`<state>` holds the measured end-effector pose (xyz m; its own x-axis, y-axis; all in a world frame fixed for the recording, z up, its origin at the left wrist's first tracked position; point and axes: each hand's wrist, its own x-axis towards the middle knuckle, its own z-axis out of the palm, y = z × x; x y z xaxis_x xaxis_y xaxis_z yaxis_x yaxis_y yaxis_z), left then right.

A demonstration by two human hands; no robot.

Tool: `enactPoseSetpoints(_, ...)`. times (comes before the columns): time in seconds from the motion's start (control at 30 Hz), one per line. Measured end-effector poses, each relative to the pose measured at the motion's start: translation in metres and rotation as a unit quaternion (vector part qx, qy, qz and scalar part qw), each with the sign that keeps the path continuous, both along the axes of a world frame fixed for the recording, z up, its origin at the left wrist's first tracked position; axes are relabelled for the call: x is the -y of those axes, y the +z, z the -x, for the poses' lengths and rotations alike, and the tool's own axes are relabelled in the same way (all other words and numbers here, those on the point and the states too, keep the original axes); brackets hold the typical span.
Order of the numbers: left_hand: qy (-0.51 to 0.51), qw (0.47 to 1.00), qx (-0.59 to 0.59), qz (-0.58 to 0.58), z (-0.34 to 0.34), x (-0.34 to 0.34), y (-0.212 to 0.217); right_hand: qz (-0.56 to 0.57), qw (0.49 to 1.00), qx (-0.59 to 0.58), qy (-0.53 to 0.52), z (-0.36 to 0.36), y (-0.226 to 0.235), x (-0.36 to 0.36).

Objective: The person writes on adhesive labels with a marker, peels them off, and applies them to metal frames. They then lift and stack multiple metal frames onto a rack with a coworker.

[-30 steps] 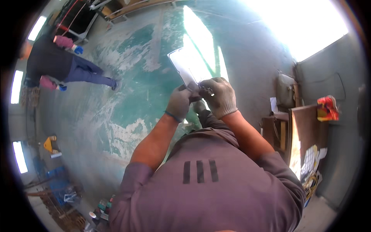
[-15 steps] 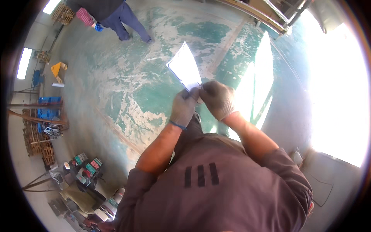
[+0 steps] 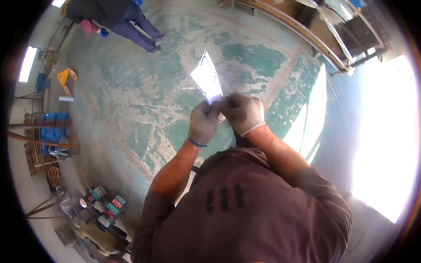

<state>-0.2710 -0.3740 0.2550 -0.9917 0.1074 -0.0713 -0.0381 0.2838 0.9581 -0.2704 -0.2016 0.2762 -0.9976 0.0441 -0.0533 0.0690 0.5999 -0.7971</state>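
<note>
A stiff-looking white sheet (image 3: pixel 205 79), bright with glare and marked with dark lines along its edges, points up and away from me in front of my body. My left hand (image 3: pixel 203 122), in a greyish knit glove, pinches its near end between thumb and fingers. Close against it, my right hand (image 3: pixel 244 114), in a matching glove, has its fingers closed at the same end. A small pale part of what I hold shows below the fingers. What exactly the sheet is, I cannot make out.
A person (image 3: pixel 129 24) in dark clothes stands at the far left. A metal-framed bench (image 3: pixel 298 28) is at the far right, near a bright opening (image 3: pixel 381 140). Leftward are a yellow pallet jack (image 3: pixel 66 79), blue crates (image 3: pixel 55 127), wooden pallets (image 3: pixel 33 144) and parked scooters (image 3: pixel 105 210).
My view has shifted over the floor, and more of the bench shows. The sheet has tilted a little, still between both hands. The other person's legs and arm have moved.
</note>
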Motion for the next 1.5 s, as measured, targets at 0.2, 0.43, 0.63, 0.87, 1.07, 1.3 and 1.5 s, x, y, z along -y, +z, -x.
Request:
enactPoseSetpoints(0.2,0.110,0.986,0.110,-0.058,0.155,0.043,-0.006,0.119,0.992,0.044,0.022,0.169,-0.030,0.042)
enactPoseSetpoints(0.43,0.135,0.951,0.177,-0.213,0.327,0.132,0.019,0.080,0.914,-0.210,0.339,0.382,0.019,0.095)
enactPoseSetpoints(0.63,0.109,0.948,0.184,-0.236,0.462,0.221,0.014,0.056,0.848,-0.260,0.459,0.563,0.007,0.184)
enactPoseSetpoints(0.87,0.056,0.943,0.188,-0.270,0.643,0.343,0.018,0.028,0.821,-0.341,0.458,0.740,0.018,0.296)
enactPoseSetpoints(1.07,0.033,0.939,0.225,-0.257,0.800,0.421,0.029,0.024,0.824,-0.324,0.464,0.886,0.030,0.365)
enactPoseSetpoints(1.3,0.040,0.942,0.228,-0.242,0.986,0.509,-0.013,0.002,0.809,-0.286,0.515,1.079,-0.003,0.456)
enactPoseSetpoints(1.5,0.106,0.925,0.257,-0.261,1.146,0.575,0.031,0.068,0.797,-0.309,0.515,1.249,0.006,0.524)
